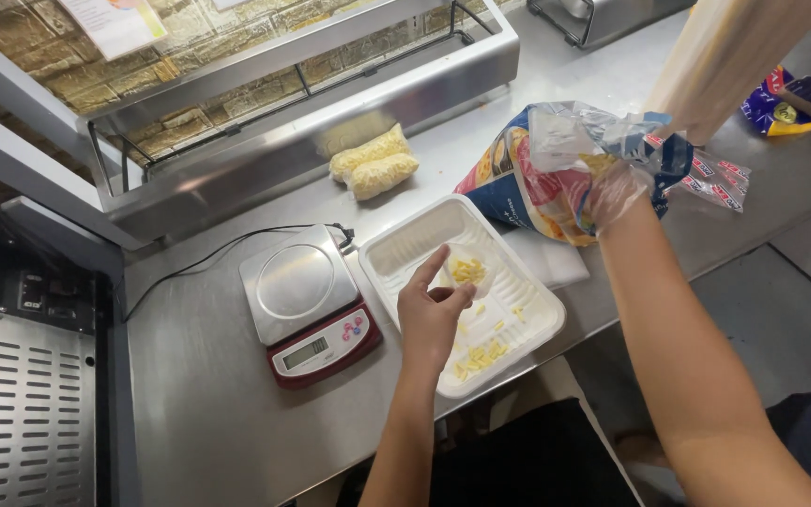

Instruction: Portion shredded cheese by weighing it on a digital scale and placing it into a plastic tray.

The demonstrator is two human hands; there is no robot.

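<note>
My left hand [432, 310] hovers over a white foam tray [404, 246] on the steel counter, fingers pinched on a small clump of yellow shredded pieces [467, 271]. More yellow shreds [479, 357] lie scattered in the tray's near end. My right hand [617, 191], in a clear plastic glove, is pushed into the mouth of a printed blue and orange food bag [518, 183] lying to the right of the tray. The fingers are hidden inside the bag.
A red and silver kitchen scale [307, 300] with a black cord sits left of the tray. Two pale noodle blocks [374, 161] lie by a steel shelf rail [312, 141]. Small sachets [720, 183] and a blue wrapper [770, 111] lie at the right; a vented appliance [21, 413] stands at the left.
</note>
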